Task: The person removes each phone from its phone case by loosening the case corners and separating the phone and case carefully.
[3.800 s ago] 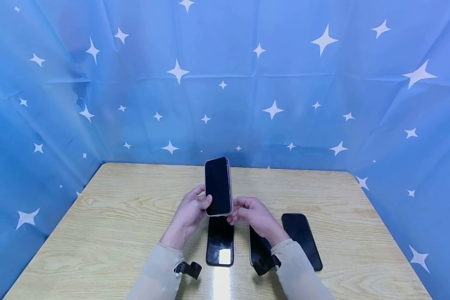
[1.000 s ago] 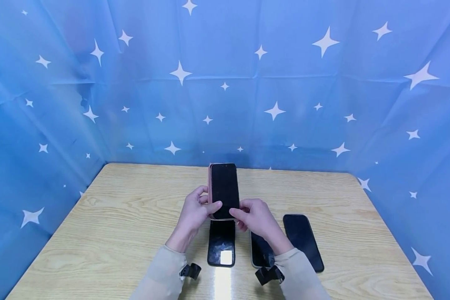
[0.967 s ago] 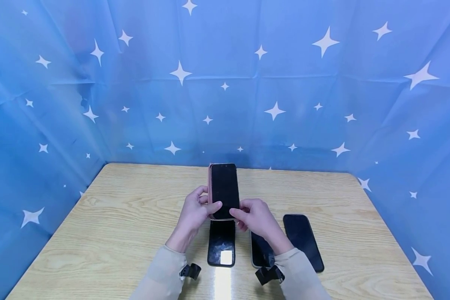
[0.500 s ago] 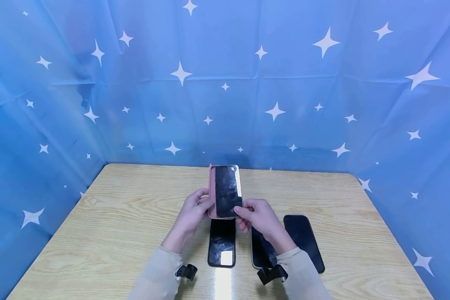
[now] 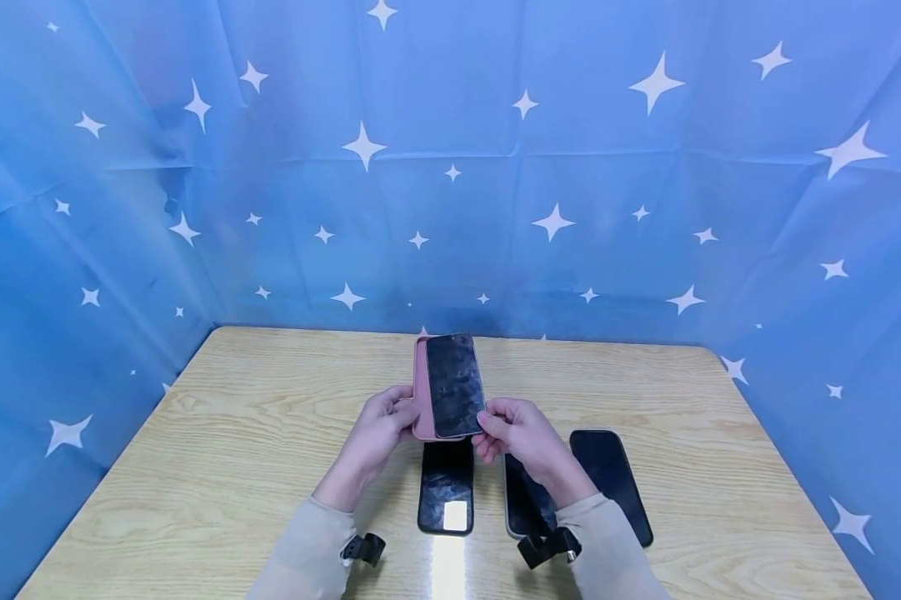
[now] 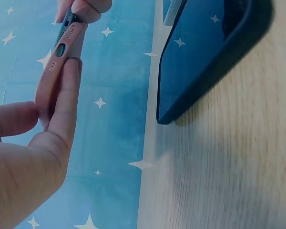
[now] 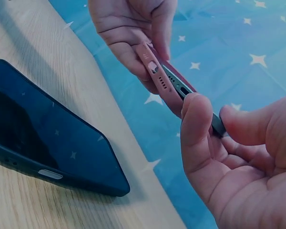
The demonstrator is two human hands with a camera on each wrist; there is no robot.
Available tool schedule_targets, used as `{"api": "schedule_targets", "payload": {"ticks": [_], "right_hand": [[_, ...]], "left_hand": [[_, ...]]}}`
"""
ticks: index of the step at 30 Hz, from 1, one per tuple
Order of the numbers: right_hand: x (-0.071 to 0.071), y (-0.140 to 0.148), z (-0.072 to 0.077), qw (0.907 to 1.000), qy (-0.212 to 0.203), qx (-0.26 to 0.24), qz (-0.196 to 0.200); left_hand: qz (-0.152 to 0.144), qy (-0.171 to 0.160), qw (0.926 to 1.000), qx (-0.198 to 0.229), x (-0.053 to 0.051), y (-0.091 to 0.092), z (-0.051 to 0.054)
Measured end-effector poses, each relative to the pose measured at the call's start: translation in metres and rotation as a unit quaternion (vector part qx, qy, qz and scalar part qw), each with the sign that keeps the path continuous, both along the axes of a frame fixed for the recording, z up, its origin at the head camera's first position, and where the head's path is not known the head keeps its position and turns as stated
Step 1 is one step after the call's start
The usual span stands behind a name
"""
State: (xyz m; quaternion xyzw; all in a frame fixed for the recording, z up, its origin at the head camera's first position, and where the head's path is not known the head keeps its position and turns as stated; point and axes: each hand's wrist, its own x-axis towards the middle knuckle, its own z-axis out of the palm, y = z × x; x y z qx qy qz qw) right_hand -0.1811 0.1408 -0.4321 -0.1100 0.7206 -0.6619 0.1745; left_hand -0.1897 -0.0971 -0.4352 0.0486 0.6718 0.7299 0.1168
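Above the table point(image 5: 270, 400), hands point(image 5: 376, 432) point(image 5: 523, 433) pinch a pink case point(image 5: 422, 379) and a phone point(image 5: 454, 383) aimed lengthwise forward, slightly left.

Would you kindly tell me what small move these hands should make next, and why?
I would probably draw the phone clear of the pink case with the right hand, while the left hand steadies the case. The right hand pinches the phone's lower corner, the left hand grips the case, and the phone sits askew, partly out of it.
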Motion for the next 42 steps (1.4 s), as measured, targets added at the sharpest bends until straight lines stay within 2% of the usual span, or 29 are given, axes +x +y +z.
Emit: {"api": "schedule_targets", "payload": {"ticks": [8,16,28,42], "right_hand": [[-0.002,0.004,-0.001,0.9999,0.002,0.005,-0.011],[-0.002,0.007,-0.002,1.0,-0.003,0.002,-0.008],[-0.005,0.007,-0.002,0.9992,-0.014,0.014,-0.035],[-0.016,0.008,-0.002,0.9975,-0.027,0.036,-0.054]], "left_hand": [[0.031,-0.005,0.9994,-0.011,0.002,-0.009,0.001],[0.048,-0.005,0.9984,-0.03,0.003,-0.014,-0.001],[0.057,-0.004,0.9959,-0.07,0.008,-0.031,-0.002],[0.061,-0.02,0.9934,-0.095,0.016,-0.058,-0.013]]}}
